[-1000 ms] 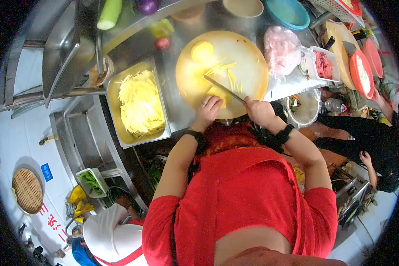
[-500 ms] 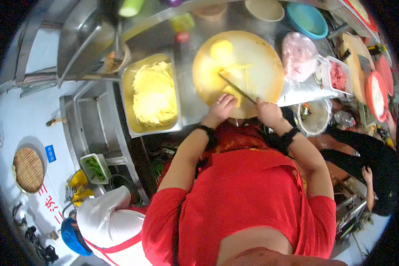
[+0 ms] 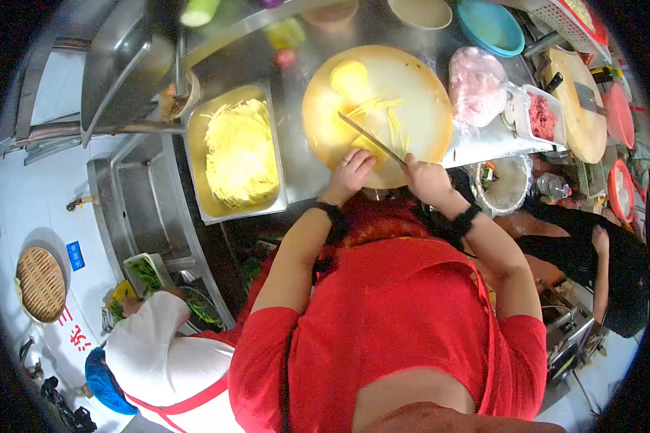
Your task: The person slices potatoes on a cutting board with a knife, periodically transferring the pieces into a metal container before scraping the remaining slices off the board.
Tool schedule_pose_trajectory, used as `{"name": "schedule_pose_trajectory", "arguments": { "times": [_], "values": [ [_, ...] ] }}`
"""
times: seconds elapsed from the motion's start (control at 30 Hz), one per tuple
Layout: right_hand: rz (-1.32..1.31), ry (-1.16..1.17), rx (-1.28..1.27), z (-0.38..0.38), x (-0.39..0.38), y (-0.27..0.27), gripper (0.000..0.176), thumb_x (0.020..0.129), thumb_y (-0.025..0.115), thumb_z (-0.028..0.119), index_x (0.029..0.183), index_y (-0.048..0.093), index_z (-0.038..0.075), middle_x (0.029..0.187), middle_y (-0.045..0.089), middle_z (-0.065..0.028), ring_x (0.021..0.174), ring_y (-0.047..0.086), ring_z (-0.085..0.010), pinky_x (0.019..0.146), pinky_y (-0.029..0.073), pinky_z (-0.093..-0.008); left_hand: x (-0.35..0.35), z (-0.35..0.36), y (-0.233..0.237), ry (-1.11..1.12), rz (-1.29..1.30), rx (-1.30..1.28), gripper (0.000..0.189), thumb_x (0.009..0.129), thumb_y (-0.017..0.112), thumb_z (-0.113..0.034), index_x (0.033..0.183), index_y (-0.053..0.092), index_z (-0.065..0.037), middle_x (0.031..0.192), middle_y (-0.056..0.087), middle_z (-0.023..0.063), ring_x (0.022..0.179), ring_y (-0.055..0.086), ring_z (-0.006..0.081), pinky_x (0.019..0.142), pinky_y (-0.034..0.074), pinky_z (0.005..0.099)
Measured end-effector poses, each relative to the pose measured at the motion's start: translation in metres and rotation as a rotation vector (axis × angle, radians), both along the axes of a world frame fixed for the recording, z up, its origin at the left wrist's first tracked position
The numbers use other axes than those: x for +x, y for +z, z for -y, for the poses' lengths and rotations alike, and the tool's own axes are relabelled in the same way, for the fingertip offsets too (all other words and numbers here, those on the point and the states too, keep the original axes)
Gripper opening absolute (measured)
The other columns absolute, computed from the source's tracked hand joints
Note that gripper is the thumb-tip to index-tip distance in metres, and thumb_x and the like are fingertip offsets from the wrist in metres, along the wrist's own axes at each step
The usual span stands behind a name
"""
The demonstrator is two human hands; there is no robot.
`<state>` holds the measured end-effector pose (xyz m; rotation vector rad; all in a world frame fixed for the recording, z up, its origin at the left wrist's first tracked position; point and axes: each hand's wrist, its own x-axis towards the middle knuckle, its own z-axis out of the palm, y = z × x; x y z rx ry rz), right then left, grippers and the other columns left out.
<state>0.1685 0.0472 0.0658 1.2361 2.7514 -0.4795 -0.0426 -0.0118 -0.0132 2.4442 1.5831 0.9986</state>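
Observation:
My right hand (image 3: 427, 180) is closed round the handle of a knife (image 3: 372, 137), whose blade slants up and left over a round cutting board (image 3: 430, 101). Beside the blade, my left hand (image 3: 352, 172) presses bent fingers on a yellow piece (image 3: 366, 150) at the board's near edge. Thin yellow strips (image 3: 392, 119) lie on the board past the knife. A larger pale yellow piece (image 3: 349, 78) rests at the board's upper left. Left of the board, a metal tray (image 3: 280, 180) holds a heap of yellow strips (image 3: 240, 155).
Right of the board are a plastic bag of pink meat (image 3: 477, 86), a white container of minced meat (image 3: 542, 119) and a blue basin (image 3: 491, 29). A sink (image 3: 152, 202) is at the left. A person in white (image 3: 166, 353) and one in black (image 3: 614, 267) stand nearby.
The view has shifted slightly, moving the board and tray left in the picture. At lower left, the person in white has reached toward the greens. More strips show spread beside the knife.

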Motion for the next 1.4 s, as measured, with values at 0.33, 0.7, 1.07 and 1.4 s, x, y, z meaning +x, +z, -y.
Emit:
{"name": "schedule_pose_trajectory", "arguments": {
  "times": [0.33, 0.7, 1.07, 1.4],
  "values": [
    [-0.049, 0.023, -0.002, 0.001, 0.0, -0.019, 0.021, 0.087, 0.048, 0.024, 0.086, 0.046, 0.003, 0.06, 0.06, -0.0155, 0.053, 0.061, -0.0312, 0.047, 0.048, -0.0404, 0.001, -0.001, 0.007, -0.009, 0.026, -0.033, 0.027, 0.07, 0.057, -0.003, 0.097, 0.06, -0.004, 0.101, 0.054, 0.0076, 0.099, 0.051, 0.0263, 0.08, 0.046, 0.0345],
    [-0.006, 0.004, -0.005, -0.005, -0.007, -0.021, 0.015, 0.08, 0.048, 0.015, 0.089, 0.047, 0.003, 0.063, 0.063, -0.0123, 0.055, 0.063, -0.0282, 0.046, 0.049, -0.039, 0.0, -0.006, 0.005, -0.018, -0.04, 0.015, 0.025, 0.072, 0.058, -0.005, 0.096, 0.058, 0.0, 0.099, 0.056, 0.0094, 0.098, 0.052, 0.027, 0.082, 0.045, 0.0349],
    [-0.064, 0.014, -0.029, -0.004, -0.004, -0.018, 0.02, 0.086, 0.049, 0.022, 0.084, 0.047, 0.002, 0.057, 0.059, -0.0162, 0.053, 0.061, -0.0326, 0.049, 0.049, -0.0413, 0.001, 0.001, 0.005, 0.028, -0.007, 0.024, 0.023, 0.072, 0.059, -0.004, 0.095, 0.058, -0.003, 0.098, 0.053, 0.0085, 0.094, 0.053, 0.0256, 0.074, 0.047, 0.0339],
    [0.048, 0.015, -0.043, -0.004, -0.008, 0.004, 0.022, 0.081, 0.053, 0.021, 0.092, 0.048, 0.002, 0.067, 0.063, -0.0149, 0.061, 0.064, -0.0296, 0.054, 0.051, -0.0386, 0.0, 0.008, -0.003, 0.051, 0.053, 0.026, 0.018, 0.075, 0.059, -0.007, 0.092, 0.059, -0.003, 0.096, 0.055, 0.0076, 0.093, 0.054, 0.0255, 0.076, 0.047, 0.034]
  ]
}}
